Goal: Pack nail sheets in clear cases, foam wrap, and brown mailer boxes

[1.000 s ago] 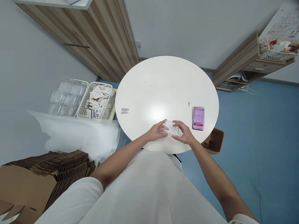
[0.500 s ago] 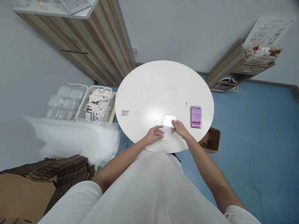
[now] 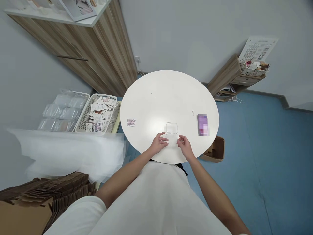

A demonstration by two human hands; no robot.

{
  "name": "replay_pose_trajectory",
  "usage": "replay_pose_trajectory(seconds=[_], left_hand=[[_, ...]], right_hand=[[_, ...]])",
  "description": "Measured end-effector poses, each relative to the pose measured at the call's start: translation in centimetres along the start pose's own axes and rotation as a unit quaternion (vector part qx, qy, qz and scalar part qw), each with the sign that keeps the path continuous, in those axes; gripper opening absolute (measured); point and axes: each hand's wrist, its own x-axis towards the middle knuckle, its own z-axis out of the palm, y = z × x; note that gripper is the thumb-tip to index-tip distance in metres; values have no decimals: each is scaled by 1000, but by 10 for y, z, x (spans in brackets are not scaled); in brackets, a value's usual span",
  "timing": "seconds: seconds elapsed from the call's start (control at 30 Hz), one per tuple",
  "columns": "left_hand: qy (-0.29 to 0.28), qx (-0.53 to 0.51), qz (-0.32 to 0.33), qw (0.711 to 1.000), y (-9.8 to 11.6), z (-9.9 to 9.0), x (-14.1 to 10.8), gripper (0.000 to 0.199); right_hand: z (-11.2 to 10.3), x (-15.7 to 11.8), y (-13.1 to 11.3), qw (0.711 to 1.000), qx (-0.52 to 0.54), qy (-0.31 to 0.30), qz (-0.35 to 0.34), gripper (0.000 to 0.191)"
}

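Observation:
A clear plastic box lies unfolded on the white round table, its hinged lid laid back on the far side. My left hand is at the box's left edge, thumb and fingers apart, fingertips close against the side. At the opposite edge is my right hand, its fingers loosely bent and apart; whether the tips touch the plastic is hard to tell. Off to the left on the tabletop lies a small card with purplish oval pieces. A phone with a blurred-out screen lies to the right.
Left of the table stand a white basket of printed cards and a basket of clear packs. White sheets and folded cardboard are nearer. An open carton stands under the table's right edge, with a wooden cabinet beyond.
My right hand has come off the box's lid and moved down to its right edge. The box now lies flat on the table. The camera view has shifted slightly.

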Motion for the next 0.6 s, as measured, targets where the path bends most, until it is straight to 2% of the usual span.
replay_pose_trajectory(seconds=[0.1, 0.23, 0.6], left_hand=[[5, 9, -15, 1000, -7, -5, 6, 59], [20, 36, -25, 999, -14, -5, 15, 49], [91, 113, -50, 988, -25, 12, 38, 46]], right_hand=[[13, -12, 12, 1000, -22, 12, 3, 46], [19, -11, 16, 999, -41, 24, 17, 47], [1, 17, 22, 997, -68, -31, 16, 49]])
